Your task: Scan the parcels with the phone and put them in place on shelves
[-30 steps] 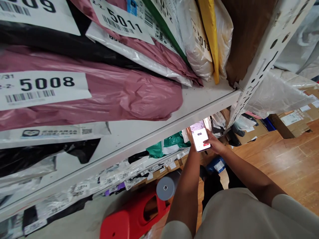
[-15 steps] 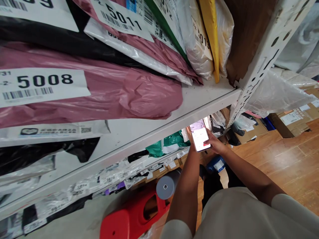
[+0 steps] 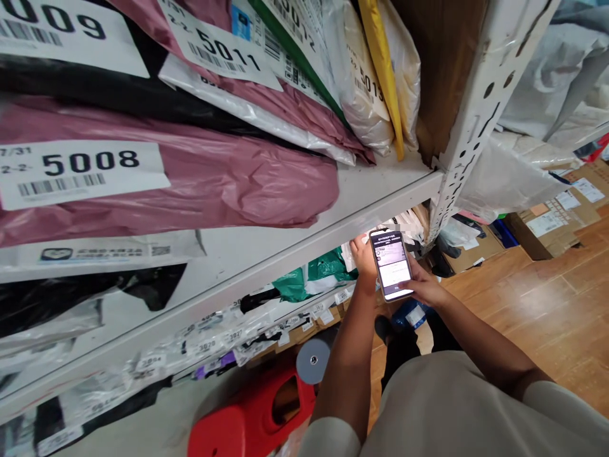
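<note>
Phone (image 3: 392, 270) rests in the right hand (image 3: 425, 287), pinched between thumb and fingers — screen upward, probably for easy reading; left hand (image 3: 364, 257) is alongside — whether its fingers grip anything, I cannot tell.

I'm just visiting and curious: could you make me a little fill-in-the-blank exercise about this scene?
The right hand holds a ____.
The lower pink parcel is numbered ____.
The parcel just left of the yellow one is numbered ____.
The shelf post with holes is coloured ____.

Missing words: phone; 5008; 5013; white.
</note>
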{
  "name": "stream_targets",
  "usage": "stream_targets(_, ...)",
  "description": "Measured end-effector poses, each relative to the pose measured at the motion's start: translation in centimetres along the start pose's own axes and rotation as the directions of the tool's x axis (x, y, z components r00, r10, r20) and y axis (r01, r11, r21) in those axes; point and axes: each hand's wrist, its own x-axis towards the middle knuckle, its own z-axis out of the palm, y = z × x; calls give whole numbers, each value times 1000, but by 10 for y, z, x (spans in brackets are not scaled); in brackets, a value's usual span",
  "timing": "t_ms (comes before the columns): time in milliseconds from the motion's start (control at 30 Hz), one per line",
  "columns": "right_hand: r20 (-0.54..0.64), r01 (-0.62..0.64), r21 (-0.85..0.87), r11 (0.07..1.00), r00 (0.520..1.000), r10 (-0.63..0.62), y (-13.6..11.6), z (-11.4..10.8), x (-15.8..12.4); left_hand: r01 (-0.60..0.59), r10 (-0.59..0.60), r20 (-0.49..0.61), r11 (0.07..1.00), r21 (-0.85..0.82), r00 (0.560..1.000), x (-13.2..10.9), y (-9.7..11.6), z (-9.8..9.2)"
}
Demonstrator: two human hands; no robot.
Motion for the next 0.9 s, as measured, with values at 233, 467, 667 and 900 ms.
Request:
stream_targets(233, -242, 44, 77, 996, 970, -24, 0, -7, -9, -50, 49, 9, 991, 125, 999, -1, 2, -5)
stream_targets(467, -208, 78, 39, 996, 976, -69, -5, -18, -23, -54, 38, 102, 985, 163, 994, 0, 6, -13)
stream_targets(667, -193, 51, 57, 997, 980, -39, -14, -19, -32, -89, 52, 196, 979, 184, 979, -2, 3, -12)
stream_targets(900, -202, 51, 70, 996, 979, -36, -18, -24, -45, -115, 62, 343, 984, 137, 937, -7, 0, -16)
